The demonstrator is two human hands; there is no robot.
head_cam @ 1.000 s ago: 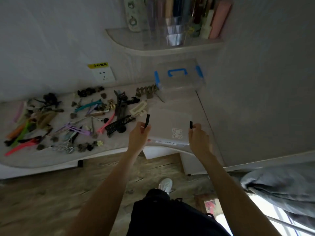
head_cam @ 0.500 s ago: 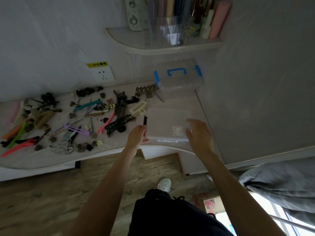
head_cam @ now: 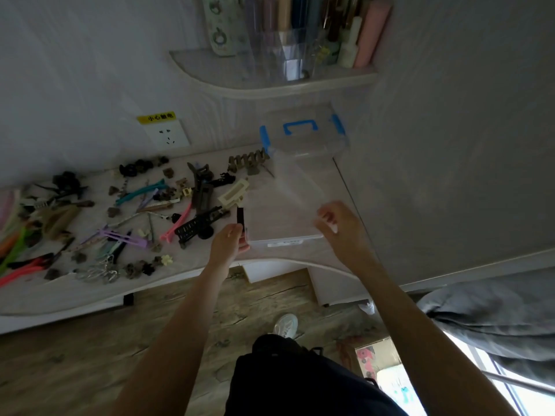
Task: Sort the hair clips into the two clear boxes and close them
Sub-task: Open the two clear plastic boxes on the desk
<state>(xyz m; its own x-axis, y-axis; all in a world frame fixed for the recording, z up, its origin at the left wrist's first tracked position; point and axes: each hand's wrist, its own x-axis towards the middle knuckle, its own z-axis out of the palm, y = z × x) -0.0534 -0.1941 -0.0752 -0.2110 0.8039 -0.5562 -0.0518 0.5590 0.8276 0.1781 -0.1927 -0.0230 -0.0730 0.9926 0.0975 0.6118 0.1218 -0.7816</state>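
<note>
A flat clear box (head_cam: 279, 228) with a black side latch (head_cam: 240, 216) lies at the desk's front right. My left hand (head_cam: 228, 244) grips its left edge just below the latch. My right hand (head_cam: 338, 225) holds the front right edge of its clear lid (head_cam: 295, 187), which is tilted up off the base. A second clear box (head_cam: 303, 139) with blue handle and blue latches stands shut behind it, against the wall. Several hair clips (head_cam: 135, 214) in many colours and sizes lie spread over the left part of the desk.
The desk (head_cam: 180, 270) has a curved front edge. A wall (head_cam: 450, 145) rises directly right of the boxes. A corner shelf (head_cam: 270, 85) with bottles hangs above. A wall outlet (head_cam: 166, 135) sits behind the clips. Grey bedding (head_cam: 495, 319) lies at the lower right.
My right hand left the box's right side latch, moved onto the lid and raised its front edge. The left hand stayed at the left latch.
</note>
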